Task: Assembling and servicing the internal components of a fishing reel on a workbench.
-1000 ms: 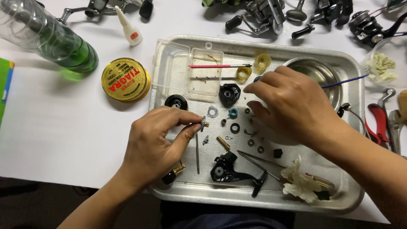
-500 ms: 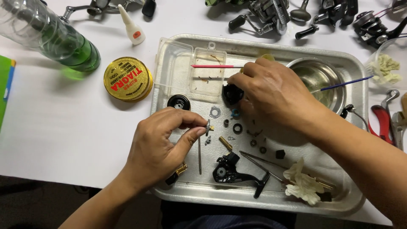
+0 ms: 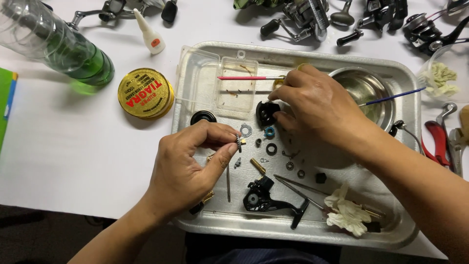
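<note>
Inside tray [image 3: 410, 98]: left hand [image 3: 188, 168] fingers pinch small gear [image 3: 239, 142]; right hand [image 3: 317, 105] fingers grip black part [image 3: 266, 113]

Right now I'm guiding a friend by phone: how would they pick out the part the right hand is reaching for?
Start at the big metal tray in the middle of the white table. Just below its clear plastic box, the right hand touches a black rounded part. It is chunkier and darker than the small washers and rings scattered beside it, and lies above the blue ring.
</note>
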